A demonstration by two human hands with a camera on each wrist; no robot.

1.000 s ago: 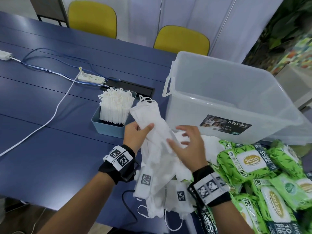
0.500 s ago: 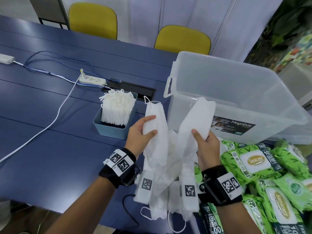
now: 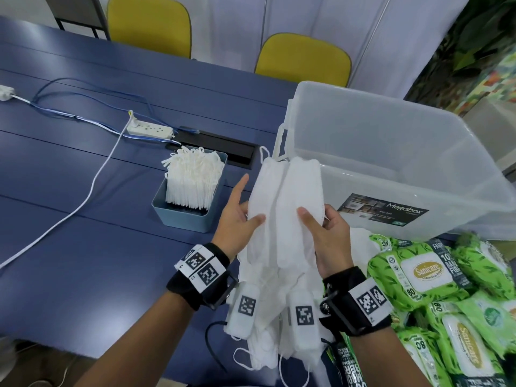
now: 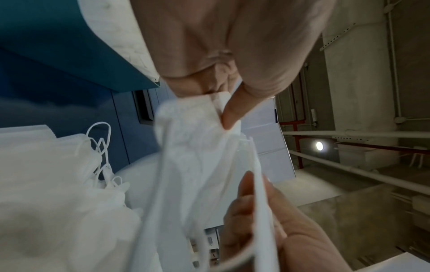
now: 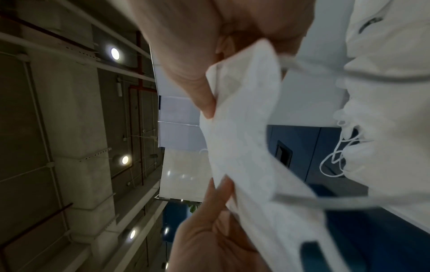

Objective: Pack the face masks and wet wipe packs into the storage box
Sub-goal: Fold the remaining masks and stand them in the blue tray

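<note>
Two white folded face masks [image 3: 287,202] are held upright side by side, just in front of the clear storage box [image 3: 396,174]. My left hand [image 3: 240,216] pinches the left mask [image 4: 197,147] with its thumb in front. My right hand [image 3: 321,224] grips the right mask [image 5: 242,132] between thumb and fingers. A loose pile of white masks [image 3: 268,317] lies on the table below my wrists. Several green wet wipe packs [image 3: 424,272] are heaped at the right, in front of the box.
A blue tray [image 3: 184,216] packed with upright white masks stands left of my hands. A white power strip [image 3: 149,128] and its cables run across the blue table [image 3: 69,219]. Two yellow chairs [image 3: 303,61] stand behind the table.
My hands lifted two masks off the pile, held them apart, then brought them together so they now stand side by side near the box's front wall.
</note>
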